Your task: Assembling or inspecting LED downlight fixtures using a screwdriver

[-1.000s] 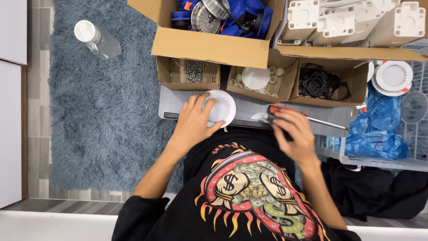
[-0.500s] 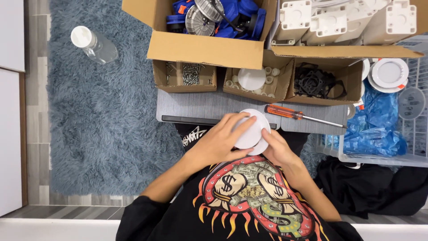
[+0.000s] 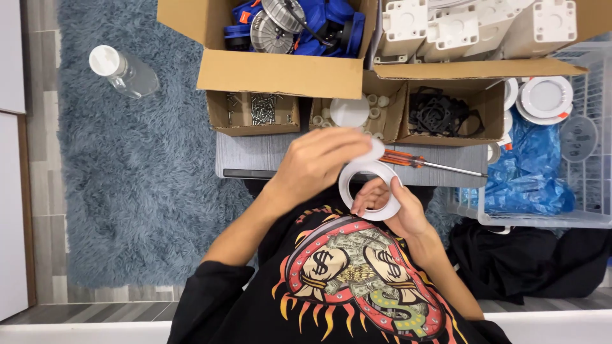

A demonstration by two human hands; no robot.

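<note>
My right hand (image 3: 390, 205) holds a white plastic ring (image 3: 368, 190) from below, fingers inside its opening. My left hand (image 3: 322, 159) rests over the ring's upper edge and grips a small white round piece (image 3: 376, 150) against it. Both hands are raised above a small grey table (image 3: 268, 156) in front of my chest. An orange-handled screwdriver (image 3: 421, 162) lies on the table just beyond my right hand.
Open cardboard boxes stand behind the table: screws (image 3: 261, 109), small white caps (image 3: 347, 113), black parts (image 3: 443, 114), blue and metal parts (image 3: 287, 25), white housings (image 3: 472, 25). A white crate (image 3: 542, 216) with blue plastic and white discs (image 3: 545, 97) sits right. A clear bottle (image 3: 124, 71) lies on the blue rug.
My right hand left the screwdriver on the table and joined my left hand. The white part came off the table toward my chest, and now appears as a ring held between both hands.
</note>
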